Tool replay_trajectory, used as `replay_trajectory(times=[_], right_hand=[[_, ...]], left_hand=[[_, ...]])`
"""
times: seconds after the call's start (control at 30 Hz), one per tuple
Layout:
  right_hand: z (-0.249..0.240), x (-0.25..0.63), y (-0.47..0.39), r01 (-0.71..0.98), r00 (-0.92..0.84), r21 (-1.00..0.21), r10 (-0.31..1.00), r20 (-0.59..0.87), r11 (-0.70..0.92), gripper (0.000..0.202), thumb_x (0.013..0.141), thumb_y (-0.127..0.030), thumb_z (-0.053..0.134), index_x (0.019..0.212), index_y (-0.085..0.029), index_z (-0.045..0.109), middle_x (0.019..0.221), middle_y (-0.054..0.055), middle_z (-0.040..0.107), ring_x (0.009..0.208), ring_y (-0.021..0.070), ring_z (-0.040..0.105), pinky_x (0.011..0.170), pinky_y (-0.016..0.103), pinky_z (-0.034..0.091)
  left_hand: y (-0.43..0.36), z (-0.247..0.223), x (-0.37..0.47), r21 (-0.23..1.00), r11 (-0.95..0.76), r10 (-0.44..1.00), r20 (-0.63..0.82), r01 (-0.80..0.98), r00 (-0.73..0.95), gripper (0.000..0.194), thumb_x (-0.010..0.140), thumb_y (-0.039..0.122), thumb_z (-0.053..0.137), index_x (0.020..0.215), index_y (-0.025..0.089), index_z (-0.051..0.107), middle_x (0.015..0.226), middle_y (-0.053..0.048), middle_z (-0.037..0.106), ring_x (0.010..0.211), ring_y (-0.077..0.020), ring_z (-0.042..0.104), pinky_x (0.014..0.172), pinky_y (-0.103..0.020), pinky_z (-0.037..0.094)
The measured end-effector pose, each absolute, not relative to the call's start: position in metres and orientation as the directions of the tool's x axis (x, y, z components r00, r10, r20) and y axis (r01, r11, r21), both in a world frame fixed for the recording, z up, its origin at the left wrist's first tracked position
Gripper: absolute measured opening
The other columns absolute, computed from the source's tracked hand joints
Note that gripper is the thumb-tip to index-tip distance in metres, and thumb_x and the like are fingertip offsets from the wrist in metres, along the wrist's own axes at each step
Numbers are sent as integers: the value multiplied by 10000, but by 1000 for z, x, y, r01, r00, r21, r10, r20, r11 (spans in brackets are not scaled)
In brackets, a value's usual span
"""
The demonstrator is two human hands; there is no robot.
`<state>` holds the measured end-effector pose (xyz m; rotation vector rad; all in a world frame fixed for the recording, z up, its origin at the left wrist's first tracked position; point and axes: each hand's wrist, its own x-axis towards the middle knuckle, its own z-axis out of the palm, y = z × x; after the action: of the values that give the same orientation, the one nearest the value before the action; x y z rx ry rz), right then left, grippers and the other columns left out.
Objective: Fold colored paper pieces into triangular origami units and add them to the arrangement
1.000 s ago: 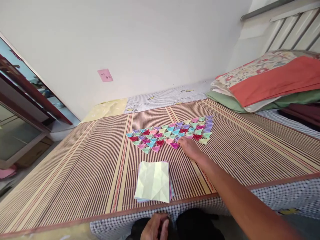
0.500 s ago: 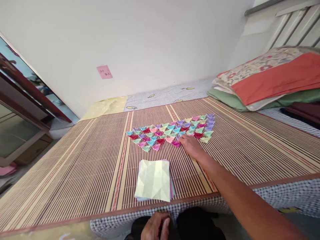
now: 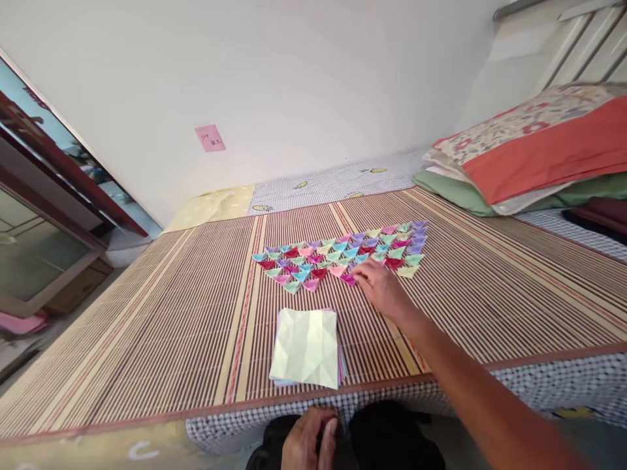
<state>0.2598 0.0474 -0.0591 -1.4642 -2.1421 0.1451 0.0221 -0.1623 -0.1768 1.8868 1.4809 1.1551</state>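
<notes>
Rows of small folded paper boats (image 3: 327,249) in many colours lie on the striped mat, each with pointed ends. My right hand (image 3: 378,284) reaches over their front edge on the right. Its thumb and fingers are pinched together at the right tip of a magenta paper boat (image 3: 348,279), and the palm covers part of the row behind. Nearer to me lies a stack of square paper sheets (image 3: 305,349), the top one pale yellow with crease lines. My left hand (image 3: 309,441) rests in my lap below the mat's edge, fingers curled, with nothing visible in it.
The striped mat (image 3: 161,339) covers the bed up to its front edge, where a checked cloth (image 3: 563,375) hangs down. Folded bedding with a floral and orange pillow (image 3: 543,156) is piled at the right. A pink note (image 3: 210,138) is on the wall, and a doorway (image 3: 78,153) opens at the left.
The whole view has shifted slightly, moving things a little right and up in the picture. My right hand stays at the magenta boat, its fingers slightly shifted. My left hand remains in my lap.
</notes>
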Motion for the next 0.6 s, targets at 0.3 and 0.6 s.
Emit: replay_trajectory(times=[0.3, 0.6], right_hand=[[-79, 165, -69, 657, -536, -461, 800, 271, 597, 453, 770, -219, 890, 1160, -177, 664, 1243, 117, 667, 1156, 310, 626, 962, 431, 513], [-85, 158, -66, 727, -525, -426, 836, 161, 538, 228, 836, -124, 782, 1043, -130, 686, 1143, 126, 675, 1082, 313, 617, 940, 445, 501]], left_hand=[[-160, -155, 25, 737, -330, 943, 285, 590, 173, 211, 1028, 212, 484, 923, 225, 667, 825, -38, 732, 747, -182, 715, 693, -244, 508], [-162, -157, 24, 719, -331, 943, 277, 612, 184, 236, 1031, 210, 476, 949, 223, 697, 846, -50, 754, 782, -192, 738, 725, -246, 530]])
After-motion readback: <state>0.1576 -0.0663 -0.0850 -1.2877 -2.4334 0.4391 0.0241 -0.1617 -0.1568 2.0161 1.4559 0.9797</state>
